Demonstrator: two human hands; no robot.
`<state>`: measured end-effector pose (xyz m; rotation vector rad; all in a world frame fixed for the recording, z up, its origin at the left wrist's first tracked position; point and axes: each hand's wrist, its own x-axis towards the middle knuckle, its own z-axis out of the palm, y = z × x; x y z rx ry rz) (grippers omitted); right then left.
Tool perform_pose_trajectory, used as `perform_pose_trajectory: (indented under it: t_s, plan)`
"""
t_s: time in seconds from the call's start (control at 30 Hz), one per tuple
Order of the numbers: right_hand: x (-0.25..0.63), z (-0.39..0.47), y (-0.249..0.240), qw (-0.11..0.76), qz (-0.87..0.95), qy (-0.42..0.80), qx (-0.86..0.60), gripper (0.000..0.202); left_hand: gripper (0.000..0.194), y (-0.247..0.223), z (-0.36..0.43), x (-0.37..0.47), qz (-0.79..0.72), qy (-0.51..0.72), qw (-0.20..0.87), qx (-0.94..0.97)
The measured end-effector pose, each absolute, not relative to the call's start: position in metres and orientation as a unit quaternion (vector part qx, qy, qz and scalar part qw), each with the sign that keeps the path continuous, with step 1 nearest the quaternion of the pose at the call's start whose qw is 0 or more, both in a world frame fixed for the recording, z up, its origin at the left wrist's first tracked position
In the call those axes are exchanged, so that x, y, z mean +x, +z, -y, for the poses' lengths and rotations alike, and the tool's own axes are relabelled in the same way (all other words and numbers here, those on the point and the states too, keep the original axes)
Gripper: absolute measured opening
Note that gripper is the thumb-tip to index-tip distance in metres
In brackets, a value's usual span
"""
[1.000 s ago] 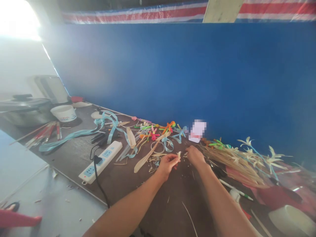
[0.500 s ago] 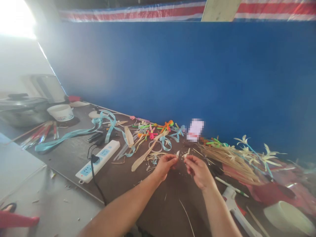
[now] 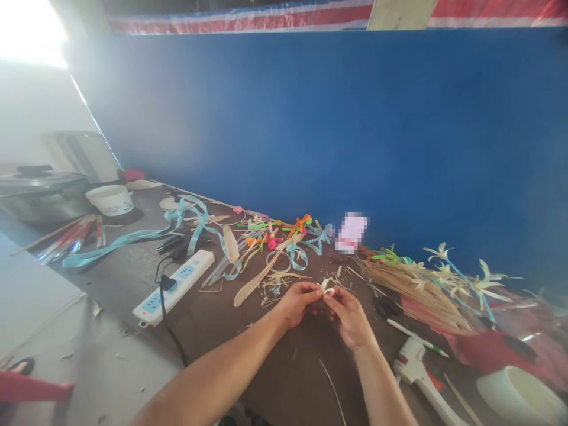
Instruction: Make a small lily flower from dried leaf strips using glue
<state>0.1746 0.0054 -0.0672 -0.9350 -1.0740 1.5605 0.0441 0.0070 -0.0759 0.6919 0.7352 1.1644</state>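
Note:
My left hand and my right hand meet above the dark tabletop, both closed in a pinch. Between the fingertips are small cream husk petals, their tips curling upward. The two hands nearly touch, and the lower ends of the petals are hidden by the fingers. Just left of my left hand lie thin husk scraps and a long dried husk leaf. Beyond my right hand rests a bundle of dried husk strips, with finished husk flowers on blue stems beside it.
At right are a white glue gun, a white pen and a white bowl. A power strip with a black cable lies left. Blue ribbon, a paper cup and a lidded pot sit farther back.
My hands were slightly apart, each pinching a pale petal; they have come together so the petals now meet. My right hand moved left. The view has shifted slightly.

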Motion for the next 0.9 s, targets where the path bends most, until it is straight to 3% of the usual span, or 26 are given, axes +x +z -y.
perform_pose_trajectory:
  t_s: [0.47, 0.9]
  plan:
    - [0.185, -0.004, -0.066, 0.444, 0.415, 0.707, -0.361, 0.022, 0.022, -0.069, -0.005, 0.041, -0.332, 0.517, 0.647, 0.452]
    - [0.194, -0.001, -0.066, 0.396, 0.423, 0.757, -0.303, 0.021, 0.024, -0.062, 0.002, 0.033, -0.318, 0.444, 0.665, 0.510]
